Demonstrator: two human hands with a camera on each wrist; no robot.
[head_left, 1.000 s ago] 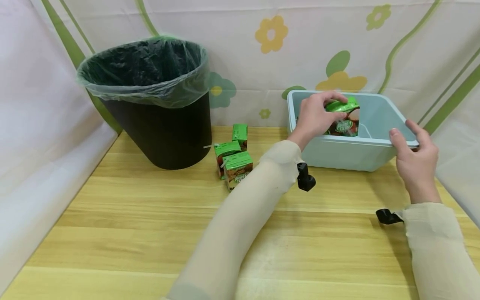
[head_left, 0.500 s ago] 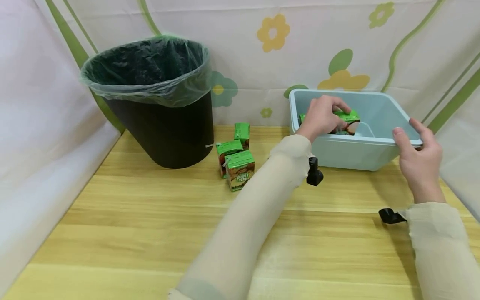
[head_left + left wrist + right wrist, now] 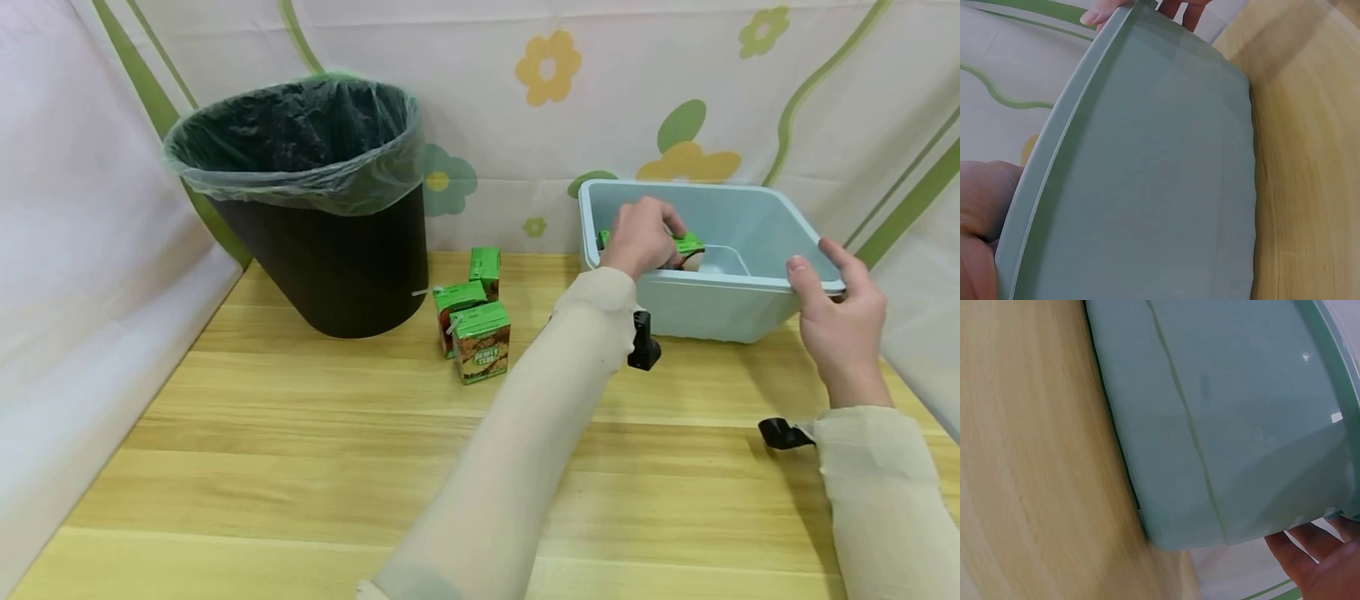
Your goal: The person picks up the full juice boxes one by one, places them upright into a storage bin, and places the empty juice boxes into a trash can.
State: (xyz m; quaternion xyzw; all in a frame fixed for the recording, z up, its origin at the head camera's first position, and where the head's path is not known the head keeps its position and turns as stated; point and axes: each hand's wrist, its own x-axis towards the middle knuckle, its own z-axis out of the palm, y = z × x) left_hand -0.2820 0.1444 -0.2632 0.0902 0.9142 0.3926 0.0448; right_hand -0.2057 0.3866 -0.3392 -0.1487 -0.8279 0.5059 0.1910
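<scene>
My left hand [image 3: 643, 237] reaches over the near rim into a pale blue plastic bin [image 3: 697, 308]. Its fingers hold a small green-topped juice box [image 3: 690, 248], mostly hidden behind the hand and the bin's near wall. A bit of another green-topped box [image 3: 603, 239] shows inside, left of that hand. At the bin's right front corner my right hand [image 3: 843, 321] grips the rim, thumb on top and fingers round the outside. The right wrist view shows those fingers [image 3: 1300, 550] against the bin's outer wall.
Three green-topped juice boxes [image 3: 481, 346] stand grouped on the wooden table [image 3: 300, 467], a white straw poking from one. Left of them is a black waste bin [image 3: 337, 267] lined with a clear bag. A flower-patterned curtain [image 3: 487, 100] hangs behind.
My left hand has lowered the juice box deeper into the pale blue bin, so less of it shows. My right hand keeps its grip on the rim.
</scene>
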